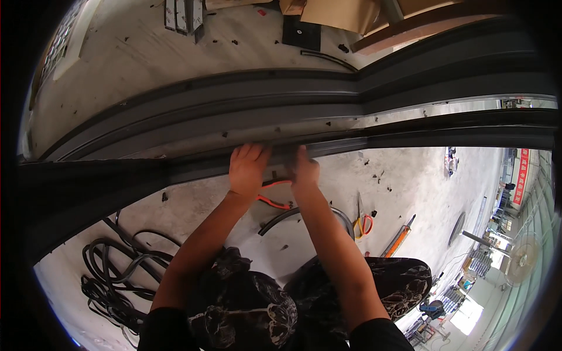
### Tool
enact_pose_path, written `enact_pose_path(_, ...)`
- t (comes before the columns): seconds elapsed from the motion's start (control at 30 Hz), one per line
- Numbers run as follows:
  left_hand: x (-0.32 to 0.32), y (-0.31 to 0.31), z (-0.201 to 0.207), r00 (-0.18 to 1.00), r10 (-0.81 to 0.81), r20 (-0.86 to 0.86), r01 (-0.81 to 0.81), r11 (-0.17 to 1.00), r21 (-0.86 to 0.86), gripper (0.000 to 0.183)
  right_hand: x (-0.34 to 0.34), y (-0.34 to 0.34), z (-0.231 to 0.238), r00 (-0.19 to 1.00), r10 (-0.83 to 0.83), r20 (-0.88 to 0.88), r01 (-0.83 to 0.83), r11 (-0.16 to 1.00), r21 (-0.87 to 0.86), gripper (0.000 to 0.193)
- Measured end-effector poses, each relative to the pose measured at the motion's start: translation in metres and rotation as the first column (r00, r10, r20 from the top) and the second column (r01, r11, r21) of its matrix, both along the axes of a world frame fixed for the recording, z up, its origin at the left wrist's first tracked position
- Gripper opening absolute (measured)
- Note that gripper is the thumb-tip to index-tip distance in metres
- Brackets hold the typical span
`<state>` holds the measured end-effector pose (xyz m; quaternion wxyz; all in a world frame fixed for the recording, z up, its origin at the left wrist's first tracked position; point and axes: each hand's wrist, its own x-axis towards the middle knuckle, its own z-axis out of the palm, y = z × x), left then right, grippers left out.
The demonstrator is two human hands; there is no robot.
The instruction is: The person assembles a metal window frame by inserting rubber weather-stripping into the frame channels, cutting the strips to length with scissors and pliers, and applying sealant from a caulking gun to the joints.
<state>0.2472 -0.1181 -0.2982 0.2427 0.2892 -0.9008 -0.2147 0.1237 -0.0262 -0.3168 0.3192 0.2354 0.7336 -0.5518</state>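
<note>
A long dark grey metal frame with stepped, grooved bars runs across the view in front of me. My left hand grips its near bar, fingers laid over the upper side. Beside it, my right hand is at the same bar, its index finger reaching up onto the metal and the other fingers curled. The gap between the hands is dark and blurred, so anything pinched there is hidden. Just below the hands, pliers with orange handles lie on the floor.
Scissors with red and yellow handles, an orange tube-like tool and a curved black strip lie near my knees. Tangled black strips lie at left. Beyond the frame are cardboard and metal profiles. A fan stands right.
</note>
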Motion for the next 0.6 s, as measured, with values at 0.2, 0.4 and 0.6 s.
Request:
enact_pose_path(0.2,-0.002,0.007,-0.002,1.0,0.008,0.027,-0.007,1.0,-0.024,0.037,0.008,0.005,-0.037,0.999,0.003,-0.032,-0.002,0.999,0.036,0.047)
enact_pose_path(0.4,0.009,-0.003,-0.006,1.0,0.002,0.011,-0.002,1.0,0.007,0.034,0.01,-0.004,-0.004,0.987,0.019,0.159,0.018,0.972,-0.234,0.051)
enact_pose_path(0.6,0.004,0.002,-0.003,1.0,0.005,-0.021,-0.006,1.0,-0.02,0.034,0.016,-0.008,0.001,0.996,0.02,0.089,-0.002,0.98,-0.197,0.052)
